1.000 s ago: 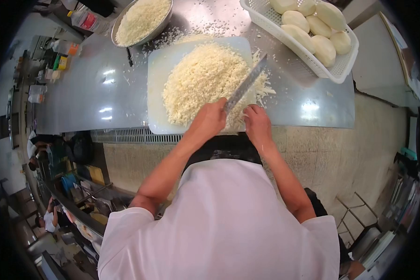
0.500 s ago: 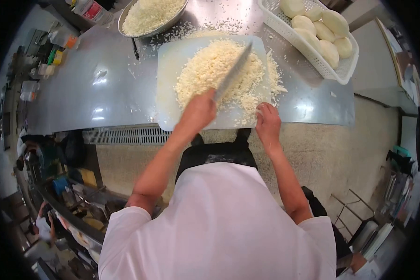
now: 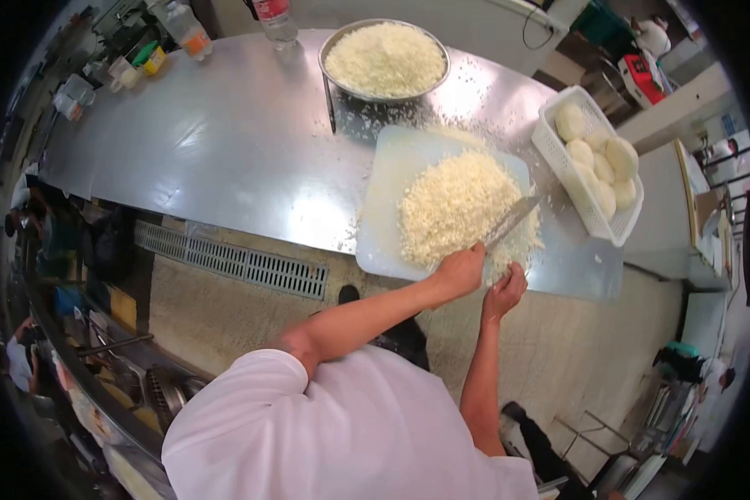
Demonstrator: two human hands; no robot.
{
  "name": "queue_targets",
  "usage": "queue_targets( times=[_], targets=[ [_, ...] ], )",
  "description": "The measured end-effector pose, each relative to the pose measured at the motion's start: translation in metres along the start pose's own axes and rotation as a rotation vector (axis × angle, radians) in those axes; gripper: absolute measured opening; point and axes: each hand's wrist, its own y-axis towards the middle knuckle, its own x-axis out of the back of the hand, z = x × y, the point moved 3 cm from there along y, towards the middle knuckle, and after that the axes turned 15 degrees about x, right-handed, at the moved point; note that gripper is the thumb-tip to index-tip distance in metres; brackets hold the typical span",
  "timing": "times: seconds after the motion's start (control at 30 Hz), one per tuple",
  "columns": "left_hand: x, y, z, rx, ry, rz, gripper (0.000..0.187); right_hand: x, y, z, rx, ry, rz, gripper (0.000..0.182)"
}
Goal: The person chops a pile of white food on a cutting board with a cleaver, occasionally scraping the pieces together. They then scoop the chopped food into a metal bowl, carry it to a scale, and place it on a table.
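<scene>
My left hand (image 3: 461, 272) is wrapped round the handle of a kitchen knife (image 3: 512, 220), its blade slanting up to the right. The blade lies over the right side of a large heap of finely chopped pale food (image 3: 457, 204). Beneath the heap is a pale cutting board (image 3: 381, 225) at the table's near edge. My right hand (image 3: 507, 289) is at the board's near right corner, below the blade, with fingers curled in. What those fingers hold, if anything, is hidden.
A metal bowl (image 3: 325, 62) heaped with white bits stands behind the board. To the right, a white perforated basket (image 3: 587, 204) holds several pale peeled pieces (image 3: 602, 167). Plastic bottles (image 3: 187, 32) and small containers line the far left of the metal table (image 3: 208, 158). Crumbs are scattered about.
The view has swung left and lifted, so the board appears further right and lower. My left hand has brought the knife to the heap's right side, its blade lying flatter and closer to my right hand.
</scene>
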Motion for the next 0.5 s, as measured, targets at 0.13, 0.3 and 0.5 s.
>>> queue_targets(
  times=[0.13,0.3,0.5],
  targets=[
    [-0.0002,-0.0029,-0.0015,-0.039,-0.067,-0.015,0.024,0.0014,-0.0001,-0.0014,0.008,-0.009,0.02,0.027],
    [0.0007,-0.0007,-0.0001,-0.048,-0.063,-0.049,0.025,-0.001,-0.003,-0.0031,0.026,-0.006,0.002,0.025],
    [-0.0071,0.0013,-0.0069,-0.007,-0.01,-0.056,0.024,0.0001,-0.0044,-0.0053,0.06,0.014,0.016,0.027]
  ],
)
